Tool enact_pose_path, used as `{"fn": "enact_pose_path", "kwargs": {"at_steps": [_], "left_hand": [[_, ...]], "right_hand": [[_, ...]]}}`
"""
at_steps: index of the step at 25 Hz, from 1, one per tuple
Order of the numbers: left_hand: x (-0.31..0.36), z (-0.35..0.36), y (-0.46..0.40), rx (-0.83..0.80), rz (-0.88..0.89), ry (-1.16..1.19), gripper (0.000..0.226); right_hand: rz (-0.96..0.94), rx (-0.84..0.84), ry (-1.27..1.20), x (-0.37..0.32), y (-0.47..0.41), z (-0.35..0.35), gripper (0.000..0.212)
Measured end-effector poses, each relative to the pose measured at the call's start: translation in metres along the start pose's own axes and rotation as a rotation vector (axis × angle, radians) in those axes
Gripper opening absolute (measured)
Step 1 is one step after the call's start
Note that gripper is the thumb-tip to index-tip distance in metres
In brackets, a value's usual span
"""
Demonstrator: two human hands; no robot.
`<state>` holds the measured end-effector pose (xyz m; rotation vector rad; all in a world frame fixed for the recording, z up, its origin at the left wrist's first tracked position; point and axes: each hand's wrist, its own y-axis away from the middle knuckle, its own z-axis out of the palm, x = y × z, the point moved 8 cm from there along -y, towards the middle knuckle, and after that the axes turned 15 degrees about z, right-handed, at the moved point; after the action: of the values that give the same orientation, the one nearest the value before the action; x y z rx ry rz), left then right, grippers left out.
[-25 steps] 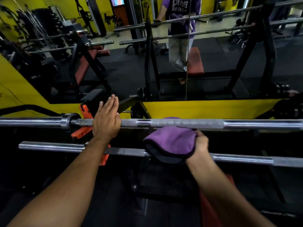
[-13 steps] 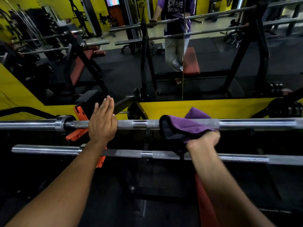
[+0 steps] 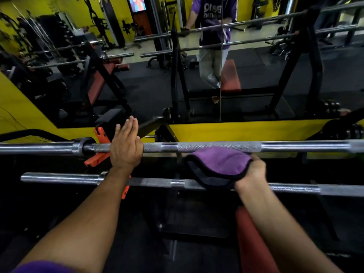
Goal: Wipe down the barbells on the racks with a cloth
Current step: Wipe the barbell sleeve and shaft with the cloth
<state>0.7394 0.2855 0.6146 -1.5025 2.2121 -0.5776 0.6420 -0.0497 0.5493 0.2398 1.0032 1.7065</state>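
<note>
— While the left hand (image 3: pixel 126 143) lay across the upper barbell (image 3: pixel 216 147), how were its fingers set?

— They were straight and pressed together, pointing away toward the far mirror (image 3: pixel 256 75). The palm rested flat on the bar, just right of the collar, and the forearm reached up from the near left corner.

— And the right hand (image 3: pixel 254 172)?

— It came in from the near right, with its fingers curled round one edge of the purple cloth (image 3: pixel 218 164). The cloth spread leftward from that grip in a rounded flap, dark trim along its near edge. Its far edge touched the underside of the upper barbell at the knurled stretch; its near edge hung over the lower barbell (image 3: pixel 153 182).

— Which way did the bars run?

— Both ran left to right, roughly parallel, with the lower one nearer the person. The upper bar's long axis crossed the whole view; the lower bar's left end stopped short of the left edge. An orange bracket (image 3: pixel 98 160) showed behind the left wrist, and a red bench pad (image 3: pixel 254 243) lay below the right forearm.
</note>
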Motion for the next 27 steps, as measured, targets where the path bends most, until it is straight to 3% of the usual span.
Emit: {"fn": "enact_pose_path", "kwargs": {"at_steps": [4,6,8,10,12,16,18,22,24,27], "left_hand": [[-0.002,-0.002,0.013,0.082,-0.264,-0.018,0.067],[-0.002,0.000,0.027,0.154,-0.479,0.043,0.068],[0.003,0.002,0.037,0.226,-0.627,0.120,0.067],[0.005,0.001,0.040,0.260,-0.668,0.170,0.067],[0.006,-0.001,0.042,0.282,-0.687,0.192,0.068],[0.009,0.000,0.044,0.280,-0.759,0.268,0.067],[0.007,0.005,0.046,0.205,-0.728,0.281,0.066],[-0.003,0.007,0.063,0.045,-0.465,0.204,0.065],[-0.007,0.001,0.072,-0.040,-0.353,0.161,0.067],[-0.013,-0.025,0.077,-0.037,-0.244,0.050,0.064]], "right_hand": [[-0.165,0.048,-0.023,-0.049,0.010,-0.031,0.036],[-0.140,0.042,-0.010,-0.036,0.003,-0.022,0.033],[-0.125,0.045,-0.004,-0.016,0.001,-0.004,0.045],[-0.114,0.025,-0.004,0.004,0.008,0.015,0.047],[-0.075,0.007,0.013,0.023,0.014,0.029,0.035],[0.044,-0.069,0.252,0.063,0.018,0.047,0.032],[0.093,-0.128,0.383,0.077,0.020,0.048,0.033],[0.028,-0.250,0.662,0.081,0.041,0.046,0.029],[-0.179,-0.303,0.834,0.067,0.059,0.061,0.029],[-0.671,-0.297,1.089,0.037,0.093,0.101,0.022]]}}
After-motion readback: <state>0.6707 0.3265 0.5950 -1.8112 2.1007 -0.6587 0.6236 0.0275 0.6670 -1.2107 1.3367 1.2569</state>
